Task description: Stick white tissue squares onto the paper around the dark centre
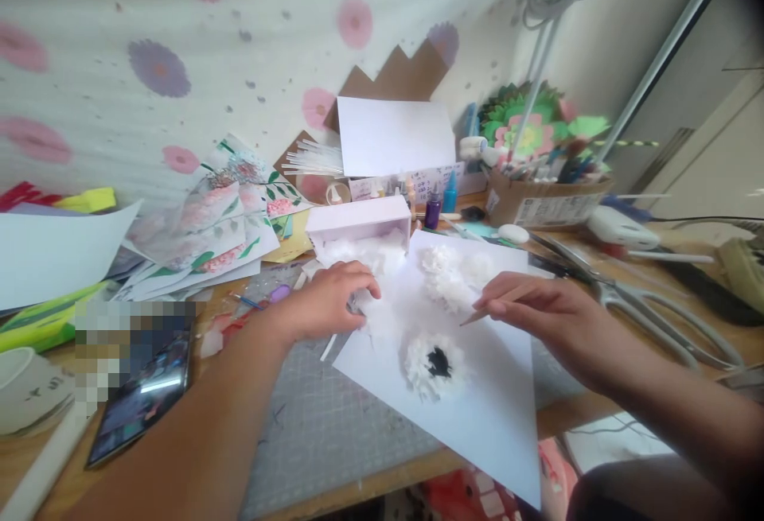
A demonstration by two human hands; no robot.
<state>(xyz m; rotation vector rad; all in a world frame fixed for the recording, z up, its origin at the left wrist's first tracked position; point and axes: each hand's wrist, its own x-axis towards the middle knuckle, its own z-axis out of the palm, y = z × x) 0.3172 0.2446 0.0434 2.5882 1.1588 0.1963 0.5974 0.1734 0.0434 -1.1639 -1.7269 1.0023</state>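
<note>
A white sheet of paper [477, 402] lies on a grey cutting mat [322, 425]. White fluffy paper flowers sit on the sheet: one with a black centre [435, 363] near me and another [445, 270] farther back. My left hand [331, 298] is curled, pinching a white fluffy piece [373, 316] at the sheet's left edge. My right hand [537, 310] is closed on a thin wooden stick [474, 316], whose tip points left toward the flowers.
An open pale box [358, 223] with white fluff stands behind my left hand. Large scissors [638, 306] lie at right, a phone [143, 398] at left. Floral prints [220, 227], small bottles [433, 207] and a cardboard box of supplies [543, 199] crowd the back.
</note>
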